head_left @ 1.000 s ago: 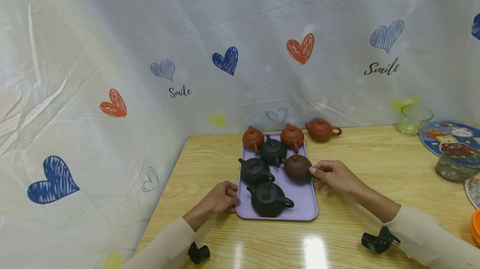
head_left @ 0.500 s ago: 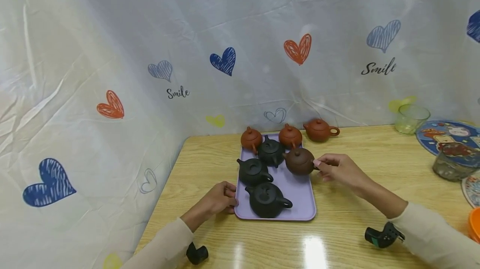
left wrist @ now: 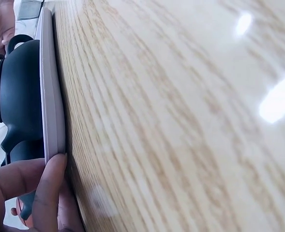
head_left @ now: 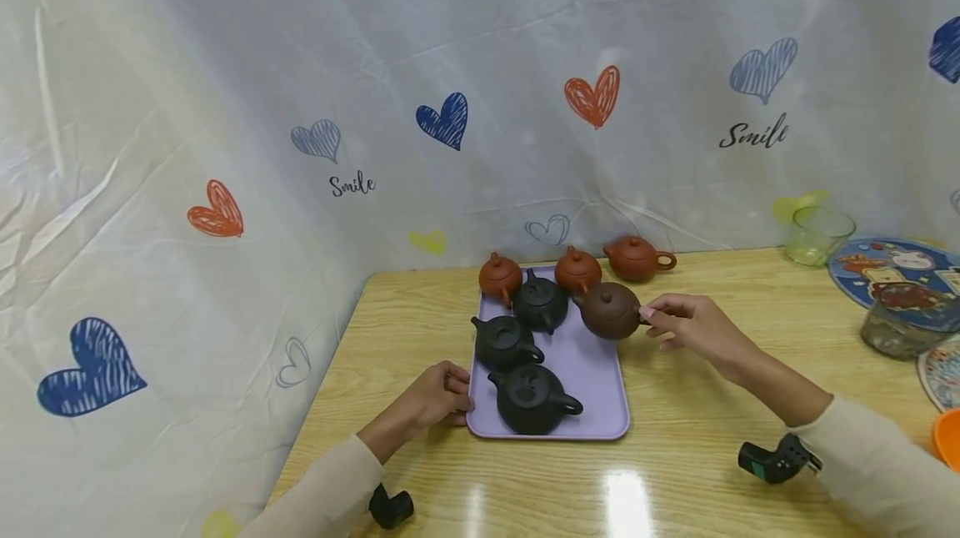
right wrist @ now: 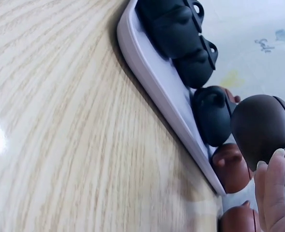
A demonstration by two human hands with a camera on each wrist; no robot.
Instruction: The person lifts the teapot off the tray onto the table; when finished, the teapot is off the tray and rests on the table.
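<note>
My right hand [head_left: 693, 328] pinches the handle of a dark brown teapot [head_left: 609, 311], raised over the right side of a lilac tray [head_left: 592, 388]. The right wrist view shows this brown teapot [right wrist: 261, 128] above the tray's edge, fingertips against its side. At the tray's near left corner my left hand [head_left: 435, 394] grips the rim; thumb and finger meet on it in the left wrist view. Three black teapots stand on the tray: a large front one [head_left: 528, 406], a middle one [head_left: 502, 344] and a rear one [head_left: 540, 302]. Behind them are two reddish-brown teapots [head_left: 500, 277].
Another reddish-brown teapot [head_left: 633, 260] stands on the wooden table, right of the tray's far end. Further right are a green-tinted clear cup [head_left: 819, 236], a blue patterned mat [head_left: 862, 271], a grey transparent bowl [head_left: 892, 334] and an orange container [head_left: 948, 438]. A curtain [head_left: 450, 37] backs the table.
The right hand has lifted the brown teapot off the tray and moved it away from me and slightly right. The left hand stays on the tray's rim.
</note>
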